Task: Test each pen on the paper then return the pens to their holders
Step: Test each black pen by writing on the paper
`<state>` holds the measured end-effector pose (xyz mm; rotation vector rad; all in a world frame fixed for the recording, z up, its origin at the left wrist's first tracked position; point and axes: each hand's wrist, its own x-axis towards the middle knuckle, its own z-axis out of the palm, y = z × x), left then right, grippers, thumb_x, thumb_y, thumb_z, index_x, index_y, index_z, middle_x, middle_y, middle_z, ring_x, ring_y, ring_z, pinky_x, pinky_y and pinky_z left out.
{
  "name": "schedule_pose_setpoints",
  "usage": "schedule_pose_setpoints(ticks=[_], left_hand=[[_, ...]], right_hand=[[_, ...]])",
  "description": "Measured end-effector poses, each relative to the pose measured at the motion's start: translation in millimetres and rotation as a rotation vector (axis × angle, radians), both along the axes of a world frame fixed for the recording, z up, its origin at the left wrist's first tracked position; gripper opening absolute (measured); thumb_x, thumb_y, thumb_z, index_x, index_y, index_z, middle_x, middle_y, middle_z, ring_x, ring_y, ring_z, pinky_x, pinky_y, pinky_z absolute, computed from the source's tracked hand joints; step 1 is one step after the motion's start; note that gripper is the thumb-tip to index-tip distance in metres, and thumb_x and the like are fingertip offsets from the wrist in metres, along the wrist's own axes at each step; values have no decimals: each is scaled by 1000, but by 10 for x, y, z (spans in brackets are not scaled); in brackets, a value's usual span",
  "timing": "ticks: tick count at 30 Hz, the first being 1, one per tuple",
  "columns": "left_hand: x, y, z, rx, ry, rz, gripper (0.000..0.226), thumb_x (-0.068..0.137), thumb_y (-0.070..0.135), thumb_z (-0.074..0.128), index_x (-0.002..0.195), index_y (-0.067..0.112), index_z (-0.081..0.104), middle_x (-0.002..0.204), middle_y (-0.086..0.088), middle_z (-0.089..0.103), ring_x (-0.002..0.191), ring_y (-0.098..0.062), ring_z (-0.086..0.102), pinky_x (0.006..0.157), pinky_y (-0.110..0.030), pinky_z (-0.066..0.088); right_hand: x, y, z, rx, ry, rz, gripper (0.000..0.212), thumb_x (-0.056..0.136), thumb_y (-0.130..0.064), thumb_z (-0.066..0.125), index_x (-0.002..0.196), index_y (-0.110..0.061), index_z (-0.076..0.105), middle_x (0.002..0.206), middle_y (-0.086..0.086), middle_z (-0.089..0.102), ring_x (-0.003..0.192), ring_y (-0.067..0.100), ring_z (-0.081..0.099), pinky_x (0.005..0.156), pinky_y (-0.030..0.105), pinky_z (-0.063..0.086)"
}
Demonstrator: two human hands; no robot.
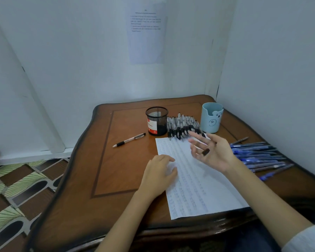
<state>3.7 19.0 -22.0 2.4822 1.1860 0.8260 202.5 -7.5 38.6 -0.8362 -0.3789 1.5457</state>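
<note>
A white sheet of paper [195, 180] covered in rows of test marks lies on the wooden table [116, 179]. My left hand [158, 174] rests flat on the sheet's left edge. Above the sheet's top right, my right hand [211, 151] is raised palm-left with loosely spread fingers. It holds a black pen [205, 152], of which only a short dark end shows at the palm. A row of black pens [183, 127] lies between the black mesh holder [156, 120] and the light blue bear holder [211, 117]. Several blue pens [258, 154] lie to the right. One black pen [129, 140] lies alone on the left.
The table stands in a corner, with white walls close behind and to the right. A printed sheet [146, 31] is taped to the back wall. Patterned floor tiles [16, 193] show past the table's left edge.
</note>
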Motion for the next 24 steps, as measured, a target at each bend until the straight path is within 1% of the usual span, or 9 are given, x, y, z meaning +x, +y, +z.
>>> schedule_pose_setpoints(ticks=[2,4,7,8,10,12,16,20,24], left_hand=[[90,-92,-45,-21,17,-3,30,95,36,52,121,22,59,128,12,54,121,-6,43,91,-18,24],[136,-146,-77,-24,37,9,31,95,38,50,122,24,57,130,13,52,124,-6,41,90,-19,22],[150,-170,-97,-68,53,25,37,95,43,49,127,25,52,139,12,45,132,-8,35,98,-22,22],[148,-177,-105,-90,61,20,40,94,45,49,129,25,50,143,10,42,135,-8,32,103,-24,21],[144,-202,-119,-116,65,9,44,94,48,49,131,24,48,146,8,39,138,-10,29,109,-27,19],[140,-223,-134,-108,53,5,45,94,49,48,132,23,47,144,7,41,136,-10,31,110,-28,21],[141,-227,-144,-95,57,6,47,94,50,48,132,22,48,141,6,44,133,-12,35,111,-33,26],[140,-249,-134,-114,77,11,51,94,50,46,137,22,45,150,4,36,138,-12,29,115,-35,22],[141,-263,-118,-118,92,13,53,95,51,45,138,21,44,150,3,37,138,-13,30,115,-38,22]], right_hand=[[83,-125,-94,-49,-50,6,59,100,-42,29,106,2,69,62,11,58,48,14,46,38,18,39],[137,-231,-184,-84,-79,-16,66,100,-48,34,92,4,73,57,9,55,42,11,46,35,17,39],[133,-400,-268,-79,-215,-53,29,80,-34,69,79,-5,65,57,3,52,41,7,43,35,15,37],[130,-443,-293,-62,-307,-64,27,74,-32,74,74,-11,57,55,0,47,40,6,38,33,15,30],[112,-535,-328,-37,-507,-99,34,79,-37,72,68,-17,47,52,-1,45,38,7,32,31,16,22],[64,-617,-334,17,-622,-126,38,87,-40,65,66,-14,47,53,5,51,35,9,35,30,17,24],[-81,-758,-380,161,-777,-102,36,81,-26,74,69,-2,51,55,20,59,30,18,43,31,21,34],[-143,-812,-445,102,-1085,-195,44,78,-31,79,54,-8,50,45,12,55,27,16,40,32,18,30],[-99,-761,-543,119,-1212,-282,39,84,-3,65,53,-9,42,43,6,44,37,19,49,46,28,38]])
